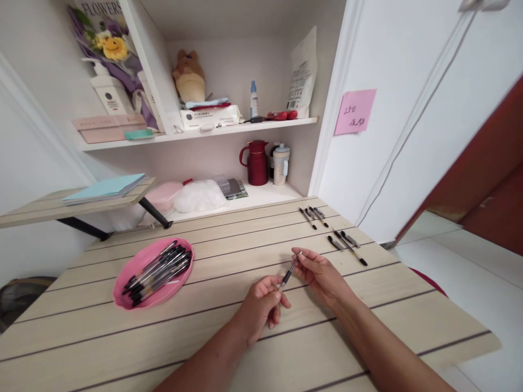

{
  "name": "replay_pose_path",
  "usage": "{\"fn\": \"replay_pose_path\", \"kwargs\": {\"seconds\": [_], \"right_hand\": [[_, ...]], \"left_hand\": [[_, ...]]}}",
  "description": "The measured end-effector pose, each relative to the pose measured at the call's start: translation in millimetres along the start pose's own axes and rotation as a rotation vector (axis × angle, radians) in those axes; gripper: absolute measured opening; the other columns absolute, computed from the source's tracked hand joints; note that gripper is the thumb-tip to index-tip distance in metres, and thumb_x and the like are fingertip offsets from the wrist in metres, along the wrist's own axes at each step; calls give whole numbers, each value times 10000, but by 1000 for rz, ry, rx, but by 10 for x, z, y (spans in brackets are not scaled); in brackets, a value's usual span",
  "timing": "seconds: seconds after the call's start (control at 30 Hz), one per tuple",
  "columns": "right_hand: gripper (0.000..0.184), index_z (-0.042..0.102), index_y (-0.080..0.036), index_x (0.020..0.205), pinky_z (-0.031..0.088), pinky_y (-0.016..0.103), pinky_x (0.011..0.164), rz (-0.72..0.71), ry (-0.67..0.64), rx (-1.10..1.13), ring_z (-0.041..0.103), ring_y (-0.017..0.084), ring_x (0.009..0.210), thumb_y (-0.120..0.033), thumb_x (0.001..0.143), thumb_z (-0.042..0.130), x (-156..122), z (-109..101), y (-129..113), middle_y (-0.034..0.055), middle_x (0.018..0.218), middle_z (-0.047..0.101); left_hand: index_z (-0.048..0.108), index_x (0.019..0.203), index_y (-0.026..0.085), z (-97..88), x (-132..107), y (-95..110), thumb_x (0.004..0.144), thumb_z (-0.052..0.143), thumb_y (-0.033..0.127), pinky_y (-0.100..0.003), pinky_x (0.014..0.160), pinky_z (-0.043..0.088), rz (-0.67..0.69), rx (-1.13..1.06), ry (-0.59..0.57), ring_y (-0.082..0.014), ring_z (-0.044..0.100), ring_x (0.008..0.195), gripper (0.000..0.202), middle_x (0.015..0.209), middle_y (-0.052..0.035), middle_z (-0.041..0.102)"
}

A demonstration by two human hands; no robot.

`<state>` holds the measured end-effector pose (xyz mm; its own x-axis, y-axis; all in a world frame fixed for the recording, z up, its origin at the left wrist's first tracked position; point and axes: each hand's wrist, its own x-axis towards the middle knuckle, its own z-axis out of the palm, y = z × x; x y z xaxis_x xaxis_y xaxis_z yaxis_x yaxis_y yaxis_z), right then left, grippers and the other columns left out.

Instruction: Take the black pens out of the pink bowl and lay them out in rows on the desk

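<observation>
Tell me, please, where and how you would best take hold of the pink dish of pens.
I would likely pinch the near-right rim of the pink dish, coming from the right. Its raised wall shows bare there, while the pens lie slantwise, their ends close to the far-right and near-left rim.

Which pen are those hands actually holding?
The pen between the left hand and the right hand; the other pens lie in the pink bowl or on the table.
</observation>
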<state>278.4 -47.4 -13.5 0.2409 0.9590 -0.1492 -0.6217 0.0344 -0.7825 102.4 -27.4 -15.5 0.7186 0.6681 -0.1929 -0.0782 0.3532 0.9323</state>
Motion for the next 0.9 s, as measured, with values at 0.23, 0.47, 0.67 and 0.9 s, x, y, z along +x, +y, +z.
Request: {"fn": "replay_pose_path", "kwargs": {"seconds": [0.23, 0.47, 0.67, 0.9], "right_hand": [[257, 648, -192, 819, 448, 247, 620, 40, -49, -86, 569, 104, 634, -267, 589, 736, -63, 68, -1, 17, 751, 653], [208, 642, -187, 760, 409, 259, 651, 36, -155, -238, 552, 115, 664, -291, 601, 726, -172, 179, -31, 8, 729, 638], [242, 630, -189, 826, 402, 265, 674, -134, -51, -304, 545, 133, 718, -292, 621, 708, -196, 253, -61, 16, 744, 624], [289, 619, -209, 864, 422, 271, 654, -270, 79, -244, 555, 151, 741, -334, 616, 697, -155, 280, -129, 22, 756, 608]], "left_hand": [[448, 1027, 158, 7, -7, 23, 733, 524, 260, -152, 308, 223, -5, 14, 5, -13, 382, 339, 321, 706, 13, 576], [445, 971, 161, -15, -3, 0, 739, 558, 331, -153, 385, 327, 39, -42, -75, -50, 503, 447, 309, 737, -15, 596], [440, 967, 162, -25, -1, -21, 768, 524, 367, -174, 428, 357, 44, -87, -131, -85, 561, 495, 298, 754, -41, 620], [455, 956, 173, -42, -10, -15, 758, 542, 361, -178, 443, 336, 43, -118, -139, -83, 547, 490, 287, 736, -28, 611]]}}
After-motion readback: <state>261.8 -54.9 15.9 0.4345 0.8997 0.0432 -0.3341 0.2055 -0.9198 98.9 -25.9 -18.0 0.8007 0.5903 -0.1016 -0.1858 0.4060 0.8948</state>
